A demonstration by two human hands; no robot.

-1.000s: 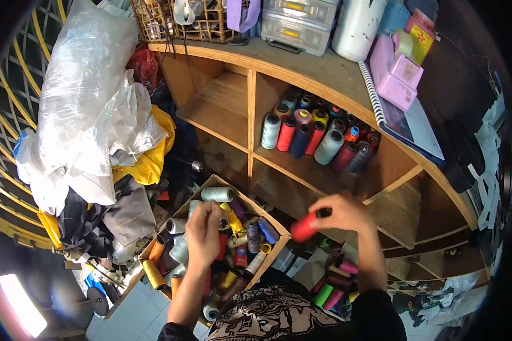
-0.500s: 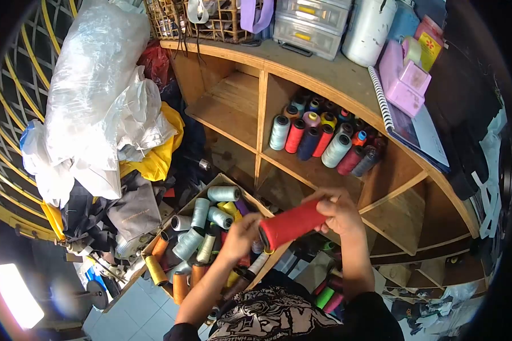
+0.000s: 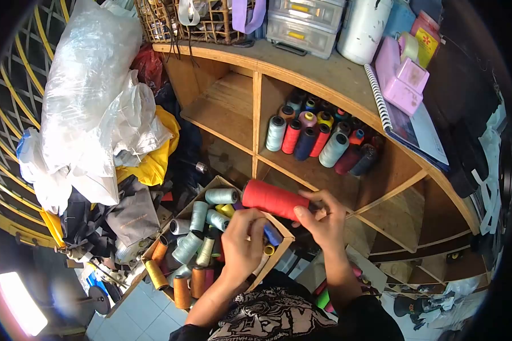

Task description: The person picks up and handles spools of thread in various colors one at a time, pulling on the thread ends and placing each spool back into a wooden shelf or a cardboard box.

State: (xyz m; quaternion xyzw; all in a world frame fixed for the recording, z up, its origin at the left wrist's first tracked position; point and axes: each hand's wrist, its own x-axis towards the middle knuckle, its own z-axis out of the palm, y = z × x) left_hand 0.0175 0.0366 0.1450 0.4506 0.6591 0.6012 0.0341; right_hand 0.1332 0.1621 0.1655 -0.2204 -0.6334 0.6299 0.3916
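A large red spool of thread (image 3: 274, 199) is up in front of me, above the box of spools, with its left end higher than its right. My right hand (image 3: 323, 220) grips the right end, thumb on the near side and fingers behind. Just below the spool's left part is my left hand (image 3: 242, 244), its fingers curled in; whatever they may pinch is hidden. A blue spool (image 3: 272, 233) shows right beside those fingers. Under my hands the cardboard box (image 3: 279, 257) holds pale green spools (image 3: 188, 248), orange spools (image 3: 181, 291) and other colours.
A wooden shelf unit (image 3: 256, 113) stands ahead, with spools in rows (image 3: 304, 142) in one compartment. On its top are a wicker basket (image 3: 210, 28), clear drawers (image 3: 301, 28), a pink tape dispenser (image 3: 403, 85) and a notebook (image 3: 415, 131). Plastic-wrapped bundles (image 3: 91, 74) pile at left.
The red spool has swung left and turned, its left end rising and its right end dropping. My left hand has come away from the spool's left end to just below it.
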